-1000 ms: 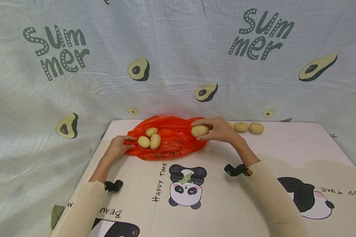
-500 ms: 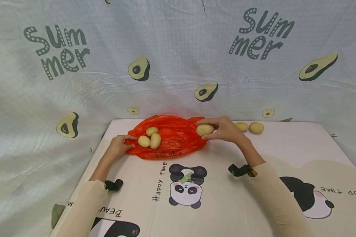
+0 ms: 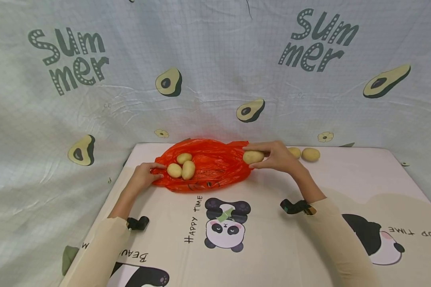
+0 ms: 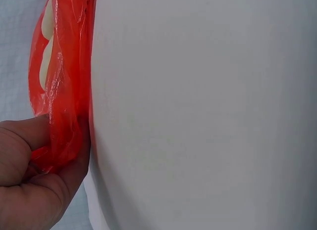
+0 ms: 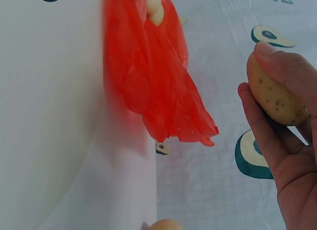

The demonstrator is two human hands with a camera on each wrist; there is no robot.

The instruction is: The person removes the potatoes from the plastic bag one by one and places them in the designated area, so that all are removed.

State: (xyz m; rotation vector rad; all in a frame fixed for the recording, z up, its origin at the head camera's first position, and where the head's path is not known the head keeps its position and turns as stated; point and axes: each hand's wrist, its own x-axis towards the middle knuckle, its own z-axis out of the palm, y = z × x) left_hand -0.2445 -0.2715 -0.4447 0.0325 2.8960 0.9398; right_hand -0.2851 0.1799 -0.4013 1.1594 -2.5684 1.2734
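A red plastic bag [image 3: 215, 167] lies spread at the back of the table, with three potatoes [image 3: 188, 170] on its left part. My left hand [image 3: 143, 175] pinches the bag's left edge; in the left wrist view, thumb and fingers close round the red plastic [image 4: 64, 136]. Near the bag's right end, my right hand [image 3: 278, 157] holds a single potato [image 3: 253, 157] between thumb and fingers. The right wrist view has this held potato [image 5: 275, 94] apart from the bag [image 5: 153, 76].
Two more potatoes [image 3: 310, 154] lie along the table's back edge, right of my right hand, one partly hidden by it. A hanging cloth [image 3: 215, 71] with avocado prints rises behind the table. Panda drawings [image 3: 225, 225] mark the tabletop [image 3: 273, 247].
My right hand has moved a little to the right with its potato, from over the bag's right end to its edge. The left hand and the bag's potatoes stay put.
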